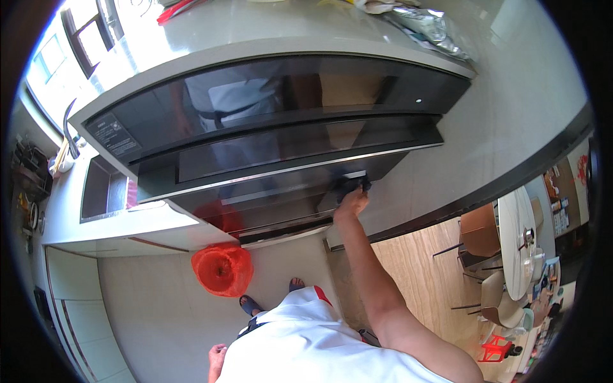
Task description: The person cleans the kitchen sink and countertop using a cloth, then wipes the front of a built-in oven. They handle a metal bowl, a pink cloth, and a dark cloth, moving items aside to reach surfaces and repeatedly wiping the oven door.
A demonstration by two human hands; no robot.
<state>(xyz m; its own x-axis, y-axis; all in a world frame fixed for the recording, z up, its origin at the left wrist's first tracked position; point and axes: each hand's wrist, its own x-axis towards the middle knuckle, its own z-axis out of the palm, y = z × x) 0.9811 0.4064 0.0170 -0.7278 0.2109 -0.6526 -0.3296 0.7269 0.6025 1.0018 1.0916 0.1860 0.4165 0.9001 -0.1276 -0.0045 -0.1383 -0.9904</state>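
Note:
My right hand (pixel 353 203) reaches forward and grips a dark, bunched item, apparently a cloth (pixel 343 185). It is pressed to the lower right of the glossy black front (pixel 268 196) of a built-in kitchen appliance. A ledge with a pale metal edge (pixel 287 168) juts out above that hand. Higher up, an upper black panel (pixel 297 91) mirrors my body and bears a printed label (pixel 112 133) at its left end. My left hand (pixel 217 356) hangs low beside my white shirt, away from the appliance; its fingers are partly hidden.
A bin with a red plastic bag (pixel 222 270) stands on the floor near my feet. Foil packaging (pixel 426 28) and a red-handled item (pixel 178 10) lie on the worktop (pixel 268 28). To the left is a sink (pixel 103 189); chairs (pixel 480 230) and a table (pixel 515 244) stand right.

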